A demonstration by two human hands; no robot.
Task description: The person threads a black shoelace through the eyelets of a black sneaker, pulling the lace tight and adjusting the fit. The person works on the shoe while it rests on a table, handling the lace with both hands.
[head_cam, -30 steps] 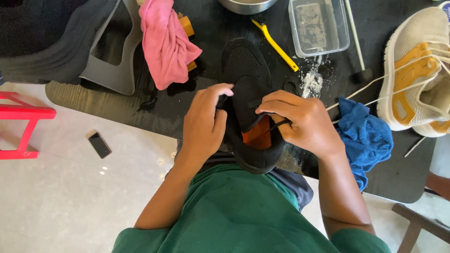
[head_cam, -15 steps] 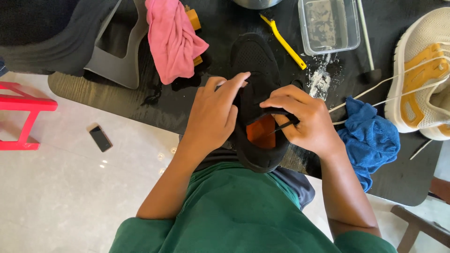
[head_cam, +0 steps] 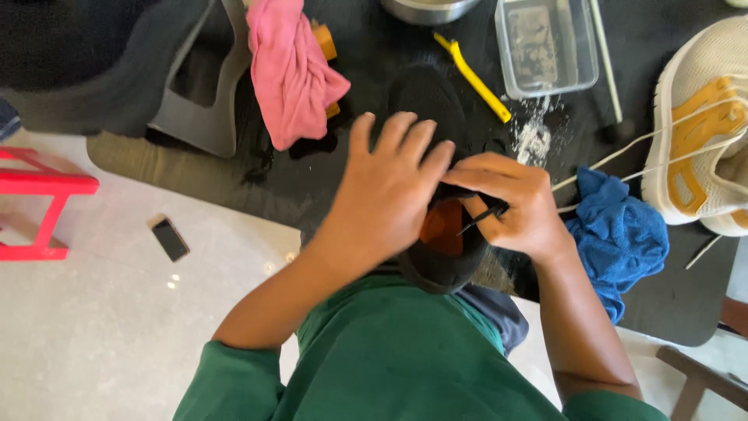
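A black table (head_cam: 312,187) fills the view, and a black shoe (head_cam: 436,117) lies on it at the near edge, heel toward the person, its orange lining showing. It looks light and soft in the upper, firmer at the sole, so the heel collar seems the best place to hold it. The left hand (head_cam: 389,195) rests flat over the opening, fingers spread. The right hand (head_cam: 514,206) pinches a thin black lace end (head_cam: 483,217) by the collar. Nearby lie a pink cloth (head_cam: 288,70), a blue cloth (head_cam: 619,238), a white shoe (head_cam: 701,125), a clear box (head_cam: 545,47) and a yellow brush (head_cam: 475,78).
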